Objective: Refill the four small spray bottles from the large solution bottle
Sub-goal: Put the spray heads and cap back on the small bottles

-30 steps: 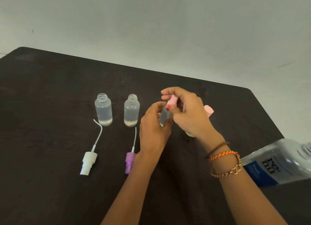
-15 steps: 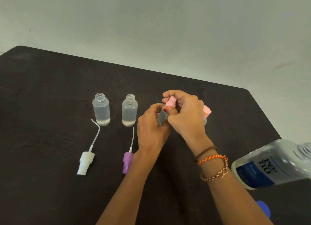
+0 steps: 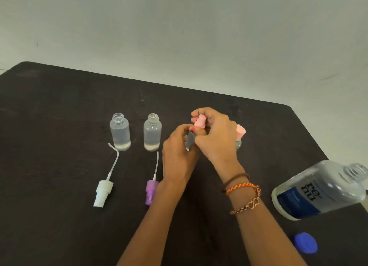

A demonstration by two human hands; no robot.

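From my feed I see a dark counter [image 3: 59, 126] with a worn, faintly mottled surface and a rounded far left corner. Behind it rises a plain pale grey-green wall [image 3: 179, 27], bearing a few faint marks. On the wrist sit bracelets [image 3: 242, 188]: brown, orange braided, and a metal chain.

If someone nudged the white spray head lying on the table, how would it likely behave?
The white spray head looks like light plastic, so it would probably slide or spin easily on the dark table. Its thin dip tube is already bent, so likely floppy and apt to swing. Lying on its side, it may roll a little.
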